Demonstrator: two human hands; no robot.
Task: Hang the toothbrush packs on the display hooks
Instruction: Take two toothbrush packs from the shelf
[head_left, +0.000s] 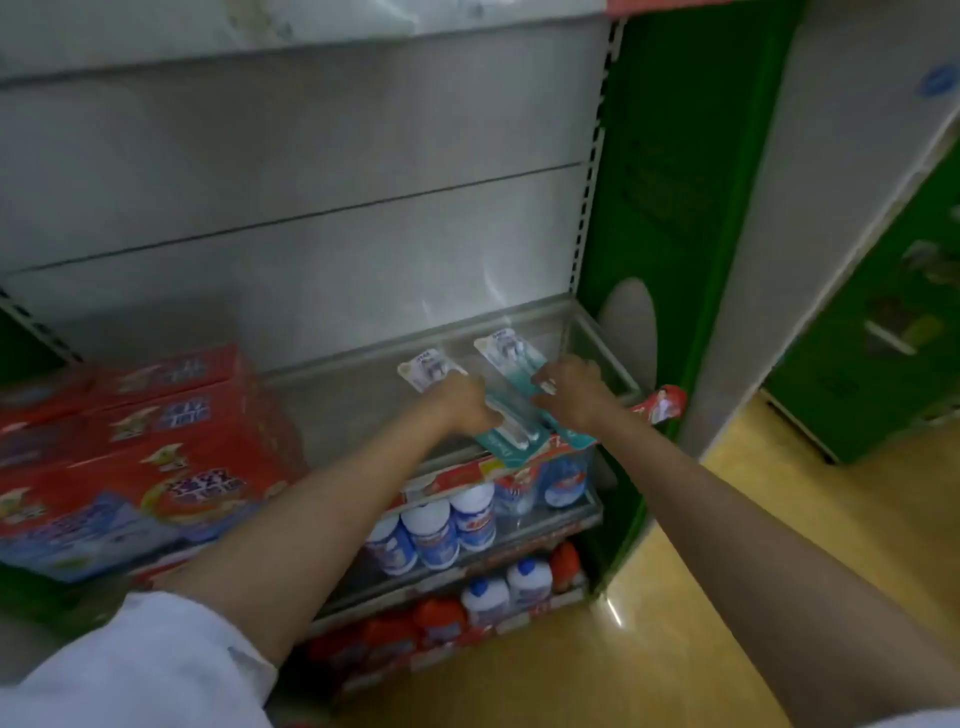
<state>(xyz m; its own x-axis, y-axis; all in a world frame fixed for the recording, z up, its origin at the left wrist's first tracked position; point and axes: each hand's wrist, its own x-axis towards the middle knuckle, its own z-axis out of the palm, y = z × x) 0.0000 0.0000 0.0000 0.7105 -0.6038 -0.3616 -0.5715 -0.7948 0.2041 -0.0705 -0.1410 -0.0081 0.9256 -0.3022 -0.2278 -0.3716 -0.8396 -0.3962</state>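
Two toothbrush packs lie flat on the clear-fronted shelf (613, 343), white at the top and teal at the bottom. My left hand (460, 402) rests closed over the left toothbrush pack (431, 369), whose teal end (506, 441) sticks out toward me. My right hand (569, 389) grips the right toothbrush pack (506, 345) near its middle. No display hooks are visible on the grey back panel (311, 156).
Red boxes (140, 452) are stacked on the shelf to the left. White and blue bottles (447, 525) fill the shelf below, more bottles (509, 587) lower down. A green upright (670, 208) borders the shelf on the right; yellow floor (727, 571) lies beyond.
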